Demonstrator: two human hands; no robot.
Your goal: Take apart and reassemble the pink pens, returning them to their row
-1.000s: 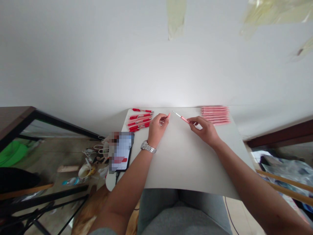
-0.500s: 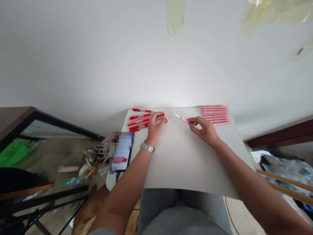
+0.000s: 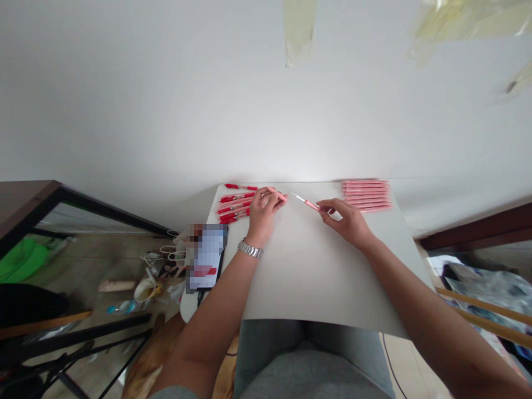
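Observation:
My left hand, with a metal watch at the wrist, is closed on a short pink pen barrel part. The barrel part points right, toward the other hand. Between the thumb and fingers of my right hand is a slim pen refill with a pinkish-red body and a white, thin tip. That tip sits close to the end of the barrel part; a small gap seems to separate them. Several red pens lie just left of my left hand, partly hidden by it. A row of pink pens lies beyond my right hand.
The white table stands against a white wall. A phone with a blurred screen and a cable lies at its left edge. Clutter and a green object are on the left; plastic bags are on the right.
My left hand has turned the pink barrel part from steeply slanted to nearly level, facing the refill. The right hand with the refill has barely moved.

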